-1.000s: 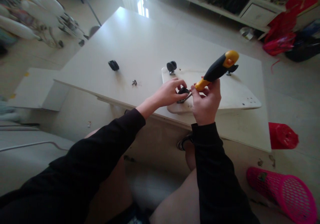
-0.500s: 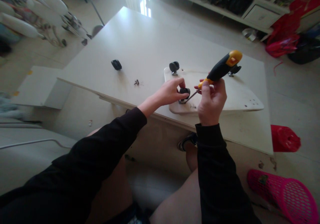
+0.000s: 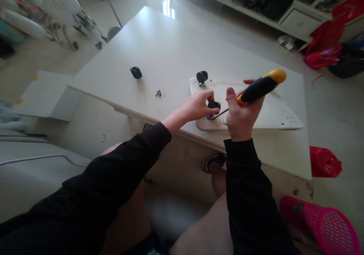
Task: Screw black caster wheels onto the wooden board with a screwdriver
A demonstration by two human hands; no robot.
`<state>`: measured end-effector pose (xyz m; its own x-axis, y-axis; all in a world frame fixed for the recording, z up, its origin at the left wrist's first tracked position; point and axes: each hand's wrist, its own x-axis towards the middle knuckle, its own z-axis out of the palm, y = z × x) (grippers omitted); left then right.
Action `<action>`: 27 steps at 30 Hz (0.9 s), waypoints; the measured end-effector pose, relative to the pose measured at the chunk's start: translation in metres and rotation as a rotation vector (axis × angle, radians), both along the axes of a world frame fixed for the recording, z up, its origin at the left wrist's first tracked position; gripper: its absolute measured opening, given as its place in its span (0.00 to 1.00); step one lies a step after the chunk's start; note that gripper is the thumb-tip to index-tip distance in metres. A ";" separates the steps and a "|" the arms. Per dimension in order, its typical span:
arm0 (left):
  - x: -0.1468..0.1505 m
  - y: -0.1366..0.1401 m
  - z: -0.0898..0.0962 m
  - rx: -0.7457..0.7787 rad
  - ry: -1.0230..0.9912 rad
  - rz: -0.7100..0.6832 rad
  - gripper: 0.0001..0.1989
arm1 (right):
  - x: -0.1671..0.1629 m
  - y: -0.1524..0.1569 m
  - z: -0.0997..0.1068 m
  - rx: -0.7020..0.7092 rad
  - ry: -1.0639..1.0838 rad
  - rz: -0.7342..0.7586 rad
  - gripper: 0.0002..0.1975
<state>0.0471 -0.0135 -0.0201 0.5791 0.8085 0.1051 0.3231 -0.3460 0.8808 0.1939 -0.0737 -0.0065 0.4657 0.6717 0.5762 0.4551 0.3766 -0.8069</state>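
My left hand [image 3: 200, 104] pinches a black caster wheel [image 3: 214, 106] at the near left corner of a white board [image 3: 273, 112]. A yellow-and-black screwdriver [image 3: 260, 88] lies in my right hand [image 3: 241, 114], its handle tilted up to the right. The tip of its shaft meets the metal base of the pinched caster. A second caster [image 3: 202, 76] stands on the board's far left corner. Further left, a loose black caster [image 3: 136, 72] rests on the table beyond a small pile of dark screws [image 3: 158, 93].
The white table [image 3: 167, 50] carries the board. A white box [image 3: 51, 95] sits on the floor at left. At lower right are a pink mesh basket [image 3: 318, 222] and a red object [image 3: 325, 162]. A white cabinet [image 3: 298, 19] stands at the back.
The screwdriver handle has swung lower and to the right, and my right hand's fingers have shifted around it. My left hand keeps its pinch on the caster. The view has moved slightly.
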 end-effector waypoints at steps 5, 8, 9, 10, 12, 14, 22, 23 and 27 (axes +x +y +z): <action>-0.001 -0.003 0.004 -0.003 0.008 0.002 0.13 | -0.006 -0.007 0.010 -0.047 0.041 0.104 0.17; -0.001 -0.005 0.007 -0.006 0.011 0.006 0.13 | -0.012 -0.007 0.014 -0.038 0.086 0.095 0.20; -0.001 -0.005 0.008 -0.007 0.015 0.011 0.13 | -0.013 -0.005 0.014 -0.034 0.099 0.077 0.21; -0.001 -0.006 0.009 -0.008 0.020 0.012 0.13 | -0.014 -0.003 0.014 -0.026 0.112 0.062 0.22; 0.000 -0.006 0.010 -0.004 0.036 0.012 0.13 | -0.016 0.003 0.013 0.002 0.141 0.064 0.20; 0.000 -0.006 0.011 0.003 0.052 0.018 0.14 | -0.018 0.008 0.013 0.013 0.170 0.117 0.18; -0.001 -0.006 0.012 -0.018 0.066 0.031 0.13 | -0.020 0.008 0.017 0.038 0.122 0.114 0.18; -0.001 -0.006 0.012 -0.018 0.073 0.029 0.13 | -0.020 0.007 0.019 0.041 0.122 0.103 0.20; -0.001 -0.007 0.014 -0.006 0.058 -0.001 0.13 | -0.023 0.004 0.024 0.045 0.146 0.078 0.27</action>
<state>0.0456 -0.0206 -0.0065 0.5848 0.8084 0.0669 0.3733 -0.3414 0.8626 0.1711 -0.0695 0.0179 0.4943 0.6843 0.5361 0.3022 0.4430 -0.8441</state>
